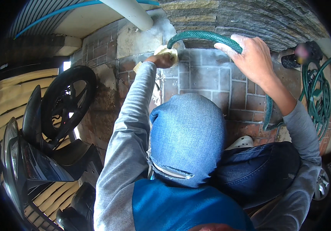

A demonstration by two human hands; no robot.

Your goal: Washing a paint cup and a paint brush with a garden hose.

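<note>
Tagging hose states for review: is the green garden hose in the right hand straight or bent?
Bent. From the right hand, the green garden hose arches leftward and turns down near the left hand. Water flow: cannot tell.

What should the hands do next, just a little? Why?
Perhaps the right hand should ease the green hose slightly rightward over the brick floor: that hand holds it up, and whitish patches show just right of the left hand.
</note>
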